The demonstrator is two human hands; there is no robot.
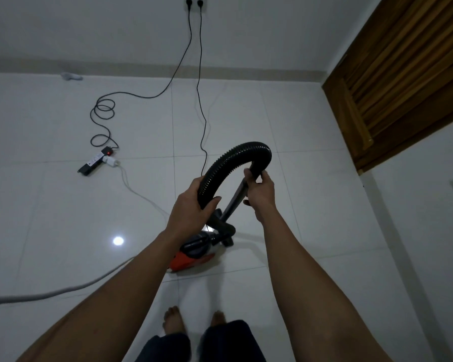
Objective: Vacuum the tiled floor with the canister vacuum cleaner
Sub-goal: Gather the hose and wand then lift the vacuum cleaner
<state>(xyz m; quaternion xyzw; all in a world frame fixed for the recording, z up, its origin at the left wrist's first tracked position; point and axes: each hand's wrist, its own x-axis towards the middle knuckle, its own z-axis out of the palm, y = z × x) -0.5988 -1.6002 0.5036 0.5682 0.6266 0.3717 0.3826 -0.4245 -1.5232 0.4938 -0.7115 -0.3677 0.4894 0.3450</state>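
I am curling my left grip (191, 212) round the hose (236, 155) and my right grip (262, 194) round the wand (234, 201), both above the vacuum cleaner (194, 254) on the floor (298, 126). I am advising against kinking the hose.

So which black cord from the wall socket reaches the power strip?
The left cord, looping in coils to the power strip; the right cord runs straight down.

Power strip (96, 160) beside coiled black cable (103, 111); louvred wooden door (403, 74); perhaps a cloth (71, 76).
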